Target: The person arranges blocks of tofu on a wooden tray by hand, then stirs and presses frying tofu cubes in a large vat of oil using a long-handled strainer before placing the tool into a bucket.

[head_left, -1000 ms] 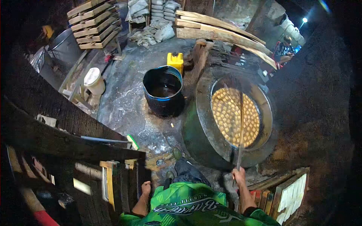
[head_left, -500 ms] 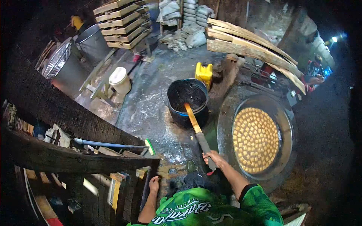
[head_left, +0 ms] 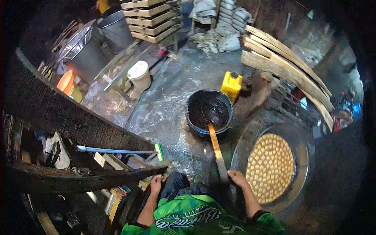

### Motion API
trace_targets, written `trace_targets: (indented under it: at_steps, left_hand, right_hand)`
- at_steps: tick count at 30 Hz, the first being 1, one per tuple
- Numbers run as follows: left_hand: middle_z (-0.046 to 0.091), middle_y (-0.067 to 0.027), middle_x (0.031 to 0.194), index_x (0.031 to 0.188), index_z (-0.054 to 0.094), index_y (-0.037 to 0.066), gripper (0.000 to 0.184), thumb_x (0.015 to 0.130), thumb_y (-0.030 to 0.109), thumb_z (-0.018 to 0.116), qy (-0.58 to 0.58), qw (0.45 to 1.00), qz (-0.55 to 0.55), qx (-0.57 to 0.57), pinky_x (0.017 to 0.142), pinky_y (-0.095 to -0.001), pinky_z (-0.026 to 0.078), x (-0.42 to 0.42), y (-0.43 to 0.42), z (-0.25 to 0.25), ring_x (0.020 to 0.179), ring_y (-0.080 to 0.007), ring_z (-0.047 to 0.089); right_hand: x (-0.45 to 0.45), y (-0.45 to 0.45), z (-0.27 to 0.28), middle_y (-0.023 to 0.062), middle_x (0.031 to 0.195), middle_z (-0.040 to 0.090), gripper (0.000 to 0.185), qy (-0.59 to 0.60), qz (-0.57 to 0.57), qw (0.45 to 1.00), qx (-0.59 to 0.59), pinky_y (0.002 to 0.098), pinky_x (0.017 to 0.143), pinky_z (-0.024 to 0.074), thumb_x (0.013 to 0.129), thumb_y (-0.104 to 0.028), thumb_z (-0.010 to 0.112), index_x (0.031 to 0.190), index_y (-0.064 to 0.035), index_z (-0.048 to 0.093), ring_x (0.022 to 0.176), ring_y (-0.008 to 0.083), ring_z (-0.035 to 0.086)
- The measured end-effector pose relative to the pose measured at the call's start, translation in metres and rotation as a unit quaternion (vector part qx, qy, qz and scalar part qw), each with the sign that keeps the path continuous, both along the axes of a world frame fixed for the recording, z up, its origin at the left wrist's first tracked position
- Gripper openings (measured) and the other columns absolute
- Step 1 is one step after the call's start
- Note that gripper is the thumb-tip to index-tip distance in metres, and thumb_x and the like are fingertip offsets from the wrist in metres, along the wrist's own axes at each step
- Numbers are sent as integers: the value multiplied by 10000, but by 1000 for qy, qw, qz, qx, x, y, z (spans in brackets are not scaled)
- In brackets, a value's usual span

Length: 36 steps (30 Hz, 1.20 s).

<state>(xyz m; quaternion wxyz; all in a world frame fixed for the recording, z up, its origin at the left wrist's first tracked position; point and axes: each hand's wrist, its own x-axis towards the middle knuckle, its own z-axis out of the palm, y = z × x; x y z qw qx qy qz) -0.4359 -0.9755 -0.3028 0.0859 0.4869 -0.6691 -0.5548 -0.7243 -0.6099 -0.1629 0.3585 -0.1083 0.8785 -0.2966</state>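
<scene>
A long wooden paddle (head_left: pixel 215 145) with a grey-wrapped handle leans out of a black bucket (head_left: pixel 189 118), its lower end inside. The bucket holds dark liquid. My right hand (head_left: pixel 238 178) is at the right edge of the handle; the fingers do not wrap around it, and the hand looks open. My left hand (head_left: pixel 156 184) hangs beside a dark wooden beam (head_left: pixel 78 178), fingers curled, with nothing visible in them. To the right, a large round pan (head_left: pixel 302 168) holds many small tan square pieces in liquid.
A yellow jerrycan (head_left: pixel 232 86) stands behind the bucket. A lidded white bucket (head_left: pixel 140 76), large metal drums (head_left: pixel 88 58), stacked wooden trays (head_left: pixel 150 21) and long planks (head_left: pixel 286 62) are farther back. A blue-handled brush (head_left: pixel 117 150) lies across the left side.
My right hand has loosened from the paddle handle and sits at its right side. The paddle's handle end is lower. The view has shifted, so the surroundings appear farther right.
</scene>
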Motion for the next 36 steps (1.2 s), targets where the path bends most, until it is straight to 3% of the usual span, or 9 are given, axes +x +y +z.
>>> trace_targets:
  at_steps: [4, 12, 15, 18, 23, 27, 31, 33, 36]
  left_hand:
    - [634, -68, 898, 998, 592, 4, 210, 881, 170, 536, 79, 996, 6, 42, 799, -267, 446, -78, -32, 16, 849, -146, 578]
    - [622, -60, 783, 905, 615, -6, 199, 872, 164, 517, 161, 982, 72, 65, 719, -264, 460, -216, -197, -43, 748, -125, 563]
    - [574, -29, 648, 724, 615, 35, 226, 849, 212, 550, 73, 996, 43, -24, 576, -259, 450, -232, -292, -102, 618, -112, 539]
    - [521, 2, 585, 657, 587, 72, 253, 850, 230, 546, 197, 968, 131, 87, 450, -255, 389, -271, -364, -53, 494, -96, 471]
    - [564, -21, 626, 715, 637, 83, 273, 857, 287, 525, -26, 982, 154, 108, 492, -279, 424, -367, -499, -10, 537, -125, 511]
    - [627, -86, 1016, 1053, 637, 60, 467, 876, 455, 461, -73, 954, -234, 171, 907, -334, 378, -519, -529, 78, 984, -198, 543]
    - [602, -118, 1054, 1109, 597, 74, 558, 860, 547, 437, -101, 900, -381, 187, 908, -361, 384, -677, -532, 129, 991, -229, 554]
    - [563, -153, 1132, 1172, 553, 87, 608, 837, 582, 438, -166, 844, -499, 102, 882, -374, 408, -765, -535, 176, 1003, -249, 563]
    - [525, -189, 1210, 1235, 509, 100, 670, 815, 617, 438, -225, 740, -634, 9, 855, -386, 431, -885, -531, 185, 1014, -269, 571]
  right_hand:
    - [-69, -48, -18, 136, 767, 647, 279, 129, -182, 960, -170, 282, 559, 489, 890, -201, 504, 1019, 29, 594, 547, 148, 600]
    - [-150, -278, -33, 162, 998, 606, 287, 10, -85, 955, -283, 261, 492, 481, 821, -1, 429, 1044, 17, 608, 513, 133, 588]
    - [-183, -361, -46, 143, 775, 641, 245, 44, -130, 945, -297, 274, 427, 454, 802, 6, 436, 908, 2, 658, 437, 161, 574]
    - [-230, -433, -42, 100, 575, 602, 199, 10, -210, 958, -194, 277, 409, 436, 791, -9, 459, 778, -2, 657, 413, 157, 560]
    - [-323, -538, -30, 92, 593, 596, 186, 66, -155, 964, -204, 305, 487, 478, 846, -104, 474, 790, -20, 630, 500, 194, 604]
    - [-391, -623, -12, 197, 1192, 497, 242, 322, 179, 913, -176, 371, 816, 458, 828, -137, 525, 1060, -81, 566, 1064, 346, 518]
    - [-450, -704, 7, 229, 1318, 328, 252, 134, 247, 938, -202, 414, 843, 433, 796, -142, 530, 1024, -34, 542, 1135, 383, 445]
    - [-494, -730, -25, 228, 1333, 316, 228, 325, 347, 855, -206, 431, 844, 427, 792, -163, 543, 972, -22, 545, 1111, 374, 469]
    - [-585, -745, -46, 229, 1370, 263, 268, 277, 307, 893, -178, 420, 880, 401, 780, -184, 571, 997, -29, 541, 1132, 356, 458]
